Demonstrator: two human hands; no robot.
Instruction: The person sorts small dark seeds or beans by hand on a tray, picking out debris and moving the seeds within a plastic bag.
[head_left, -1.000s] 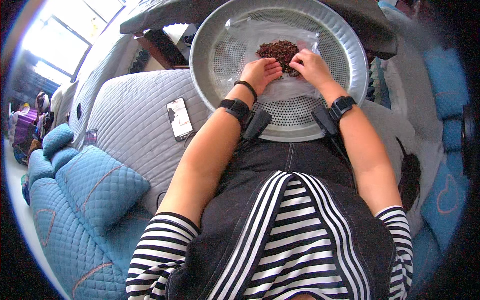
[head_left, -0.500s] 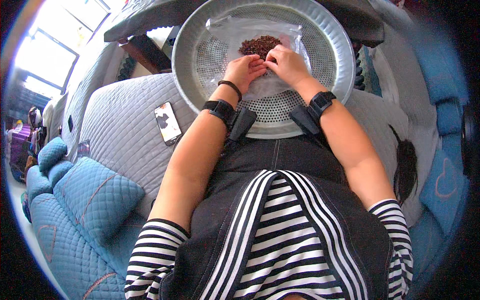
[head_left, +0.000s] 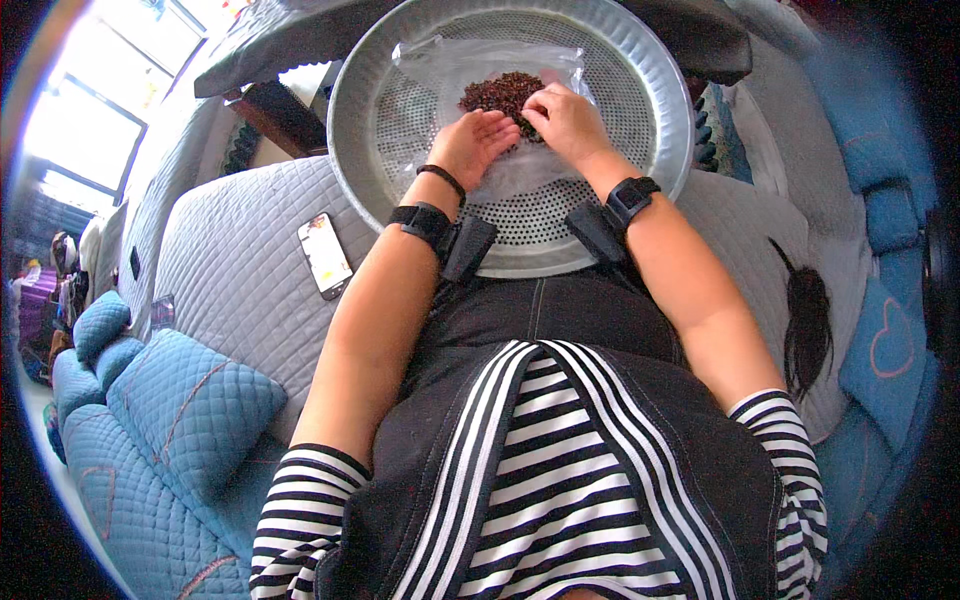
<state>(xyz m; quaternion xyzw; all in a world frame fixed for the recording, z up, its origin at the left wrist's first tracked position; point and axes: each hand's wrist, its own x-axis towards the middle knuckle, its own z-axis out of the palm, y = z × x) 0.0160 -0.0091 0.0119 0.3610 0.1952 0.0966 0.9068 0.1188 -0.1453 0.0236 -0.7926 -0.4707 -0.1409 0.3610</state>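
A heap of small dark reddish-brown dried pieces (head_left: 497,93) lies on a clear plastic bag (head_left: 428,70) spread flat inside a large round metal tray with a perforated bottom (head_left: 676,110). At the heap's near left edge, my left hand (head_left: 473,145) is turned palm up, fingers stretched out and slightly cupped. My right hand (head_left: 567,122) dips to the near right edge of the heap with thumb and fingertips pinched together. Whatever sits in that pinch is too small to make out. A narrow gap with brown pieces showing separates the two hands.
The tray rests by my lap on a grey quilted cover (head_left: 230,215). To the left lies a phone (head_left: 324,256) with its screen lit. Blue quilted cushions (head_left: 195,400) stand on both sides. A dark hair-like bundle (head_left: 808,325) lies at the right.
My right hand has shifted slightly away from the left fingers, which it nearly touched, toward the heap. My left palm shows more openly. The whole view has shifted a little.
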